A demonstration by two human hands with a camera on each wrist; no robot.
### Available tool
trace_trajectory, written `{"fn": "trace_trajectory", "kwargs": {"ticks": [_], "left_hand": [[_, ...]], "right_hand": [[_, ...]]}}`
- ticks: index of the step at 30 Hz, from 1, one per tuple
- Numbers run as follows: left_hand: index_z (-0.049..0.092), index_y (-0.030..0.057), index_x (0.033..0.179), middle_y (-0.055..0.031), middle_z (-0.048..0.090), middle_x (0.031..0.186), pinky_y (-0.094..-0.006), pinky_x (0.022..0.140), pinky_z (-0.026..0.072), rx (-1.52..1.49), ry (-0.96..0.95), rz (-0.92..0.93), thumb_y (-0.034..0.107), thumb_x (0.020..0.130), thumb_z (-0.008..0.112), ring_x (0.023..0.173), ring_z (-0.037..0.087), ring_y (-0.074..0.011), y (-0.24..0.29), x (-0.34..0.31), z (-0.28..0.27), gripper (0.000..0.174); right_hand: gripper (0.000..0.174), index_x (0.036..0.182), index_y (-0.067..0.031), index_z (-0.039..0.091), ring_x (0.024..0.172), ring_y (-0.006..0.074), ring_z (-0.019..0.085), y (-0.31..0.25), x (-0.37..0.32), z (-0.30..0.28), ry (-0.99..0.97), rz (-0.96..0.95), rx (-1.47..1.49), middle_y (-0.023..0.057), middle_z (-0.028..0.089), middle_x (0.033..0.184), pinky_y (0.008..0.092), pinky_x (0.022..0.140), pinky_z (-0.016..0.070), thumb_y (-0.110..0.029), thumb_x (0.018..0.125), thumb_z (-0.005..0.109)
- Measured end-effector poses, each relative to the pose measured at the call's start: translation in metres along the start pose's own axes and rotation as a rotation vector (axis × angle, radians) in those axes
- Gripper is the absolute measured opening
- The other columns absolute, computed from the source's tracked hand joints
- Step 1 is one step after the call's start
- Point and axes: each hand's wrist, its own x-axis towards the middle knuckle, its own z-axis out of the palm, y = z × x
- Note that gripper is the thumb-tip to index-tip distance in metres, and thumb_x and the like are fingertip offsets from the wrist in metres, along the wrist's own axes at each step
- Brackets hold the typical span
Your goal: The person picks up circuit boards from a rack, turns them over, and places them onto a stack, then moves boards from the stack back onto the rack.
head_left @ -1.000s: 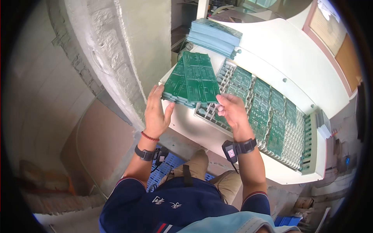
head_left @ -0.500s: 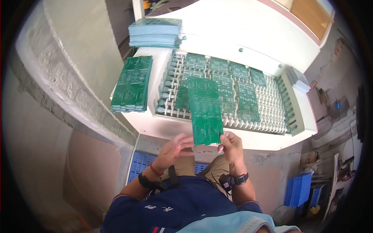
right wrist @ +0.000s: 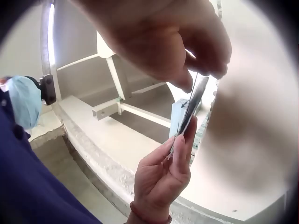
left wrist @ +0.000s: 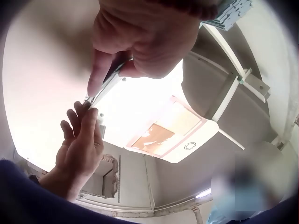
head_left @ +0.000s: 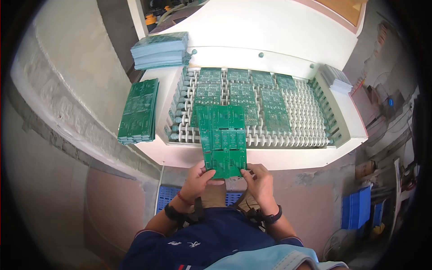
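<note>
Green printed circuit boards (head_left: 231, 140), overlapping and slightly fanned, are held in front of the body at the machine's front edge. My left hand (head_left: 197, 181) pinches their lower left corner, thumb on top. At the lower right corner, the thumb and fingers of my right hand (head_left: 261, 185) grip the same boards. Both wrist views show the boards edge-on as a thin stack (right wrist: 190, 109) between the two hands. Beyond them, more green boards (head_left: 274, 110) lie in rows on a white roller conveyor (head_left: 306, 119).
A stack of green boards (head_left: 138, 110) sits on the machine's left ledge. Behind it is a taller stack with pale blue edges (head_left: 159, 51). Another stack (head_left: 336, 78) stands at the conveyor's right end. A rough wall (head_left: 58, 90) runs along the left; blue bins (head_left: 355, 208) are at the lower right.
The right hand has brought boards from the left-ledge stack toward the body. The left hand has left that stack and now grips the boards' lower left corner. The view has turned rightward.
</note>
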Motion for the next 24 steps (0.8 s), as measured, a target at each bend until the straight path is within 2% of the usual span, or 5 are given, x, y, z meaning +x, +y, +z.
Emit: {"fn": "trace_trajectory", "kwargs": {"ticks": [2,5,11,18,24], "left_hand": [[0.042,-0.0034,0.121,-0.0136,0.055,0.109,-0.0375,0.073,0.0555,0.016,0.017,-0.003,0.003,0.086,0.046,0.096,0.058,-0.0233,0.002,0.000,0.000,0.035],[0.045,-0.0035,0.118,-0.0122,0.056,0.107,-0.0355,0.074,0.0559,-0.106,-0.017,-0.054,0.000,0.086,0.044,0.094,0.059,-0.0211,0.008,-0.001,-0.006,0.033],[0.046,-0.0057,0.116,-0.0144,0.059,0.103,-0.0333,0.065,0.0571,-0.083,0.040,0.010,0.003,0.083,0.050,0.088,0.062,-0.0215,0.015,-0.013,-0.024,0.034],[0.047,-0.0058,0.115,-0.0145,0.059,0.102,-0.0324,0.065,0.0576,-0.087,0.023,-0.007,0.001,0.083,0.049,0.087,0.062,-0.0210,0.007,-0.018,-0.035,0.032],[0.045,-0.0071,0.116,-0.0146,0.059,0.102,-0.0308,0.066,0.0572,-0.053,-0.047,-0.053,0.001,0.084,0.049,0.088,0.062,-0.0209,0.008,-0.022,-0.037,0.034]], "right_hand": [[0.022,0.086,0.0027,0.063,0.050,0.0086,0.053,0.012,0.001,-0.005,-0.181,0.509,0.438,0.0030,0.058,0.062,0.0243,0.046,0.0438,-0.019,0.082,0.064],[0.018,0.082,0.0005,0.064,0.046,0.0069,0.049,0.034,0.020,-0.035,-0.094,0.731,0.762,0.0011,0.056,0.059,0.0214,0.042,0.0404,-0.018,0.082,0.063],[0.021,0.080,0.0030,0.063,0.042,0.0055,0.045,0.143,0.083,-0.132,0.220,0.542,0.383,-0.0010,0.051,0.053,0.0185,0.039,0.0347,-0.018,0.082,0.063],[0.023,0.081,0.0011,0.067,0.052,0.0188,0.057,0.269,0.139,-0.169,0.100,0.455,-0.335,0.0123,0.061,0.063,0.0309,0.051,0.0444,-0.020,0.073,0.066],[0.024,0.086,-0.0023,0.067,0.069,0.0272,0.062,0.207,0.131,-0.155,0.097,0.319,-0.497,0.0179,0.064,0.077,0.0342,0.064,0.0481,-0.022,0.072,0.066]]}}
